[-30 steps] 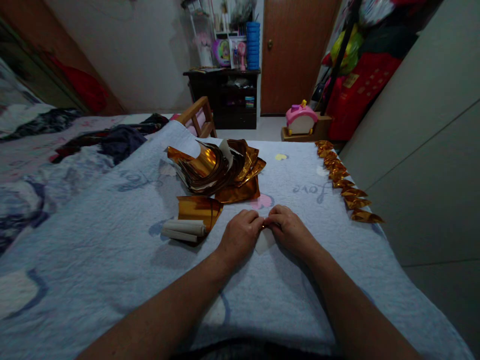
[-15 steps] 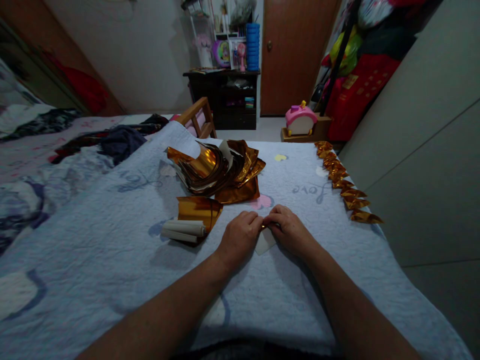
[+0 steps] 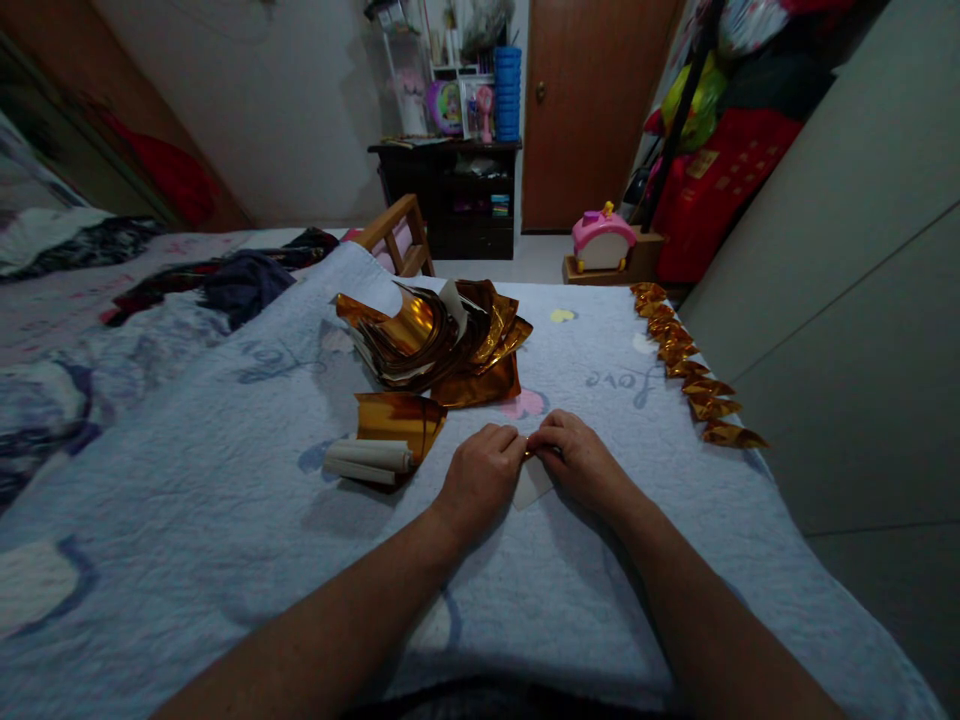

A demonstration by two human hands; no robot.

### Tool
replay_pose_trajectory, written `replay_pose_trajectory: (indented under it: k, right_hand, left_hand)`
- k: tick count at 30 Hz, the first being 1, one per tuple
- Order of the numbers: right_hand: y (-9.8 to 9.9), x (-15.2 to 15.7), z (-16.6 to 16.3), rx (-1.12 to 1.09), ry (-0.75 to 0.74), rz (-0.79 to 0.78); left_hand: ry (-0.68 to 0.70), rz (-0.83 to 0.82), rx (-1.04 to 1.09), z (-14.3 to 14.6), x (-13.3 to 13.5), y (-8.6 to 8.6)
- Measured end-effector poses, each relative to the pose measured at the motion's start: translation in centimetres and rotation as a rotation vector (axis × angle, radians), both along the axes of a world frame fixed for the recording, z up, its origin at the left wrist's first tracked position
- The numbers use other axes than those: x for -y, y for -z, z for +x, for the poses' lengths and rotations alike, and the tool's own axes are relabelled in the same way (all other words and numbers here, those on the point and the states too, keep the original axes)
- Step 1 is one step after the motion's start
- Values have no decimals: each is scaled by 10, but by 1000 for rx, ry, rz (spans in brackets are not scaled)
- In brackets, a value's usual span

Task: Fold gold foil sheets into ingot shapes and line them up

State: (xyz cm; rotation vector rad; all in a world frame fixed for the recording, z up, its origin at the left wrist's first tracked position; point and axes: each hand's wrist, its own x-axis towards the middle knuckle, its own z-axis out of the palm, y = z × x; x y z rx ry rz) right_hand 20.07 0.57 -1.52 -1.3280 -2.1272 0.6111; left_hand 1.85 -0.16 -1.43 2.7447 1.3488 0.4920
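Note:
Both my hands meet over a small sheet of gold foil paper (image 3: 532,488), its pale side showing below the fingers. My left hand (image 3: 484,468) is closed, pinching the sheet's rolled gold edge from the left. From the right, my right hand (image 3: 576,452) pinches the same edge, its fingertips almost touching the left ones. The fingers hide most of the fold. Left of my hands lie a smaller curled bunch of gold paper (image 3: 401,420) and, behind it, a thick fanned stack of gold sheets (image 3: 420,335). Several folded gold pieces (image 3: 712,407) form a row along the right edge.
A pale blue quilted cover (image 3: 247,540) with printed hearts and lettering lies under everything. Crumpled dark clothes (image 3: 251,285) are at the left. Beyond the far edge stand a wooden chair (image 3: 401,240), a dark cabinet (image 3: 450,200) and a pink toy case (image 3: 602,240). A pale panel (image 3: 840,330) borders the right side.
Hardly anything differs. Both hands keep their pinch on the gold foil paper, with only a tiny shift of the fingers, and the whole view has moved very slightly.

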Motion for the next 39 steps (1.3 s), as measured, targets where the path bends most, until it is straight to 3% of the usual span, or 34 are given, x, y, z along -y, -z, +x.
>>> replay_pose_trajectory:
  k: [39]
  right_hand:
    - [-3, 1, 3, 33, -60, 1]
  left_hand:
    - [19, -15, -101, 2, 2, -8]
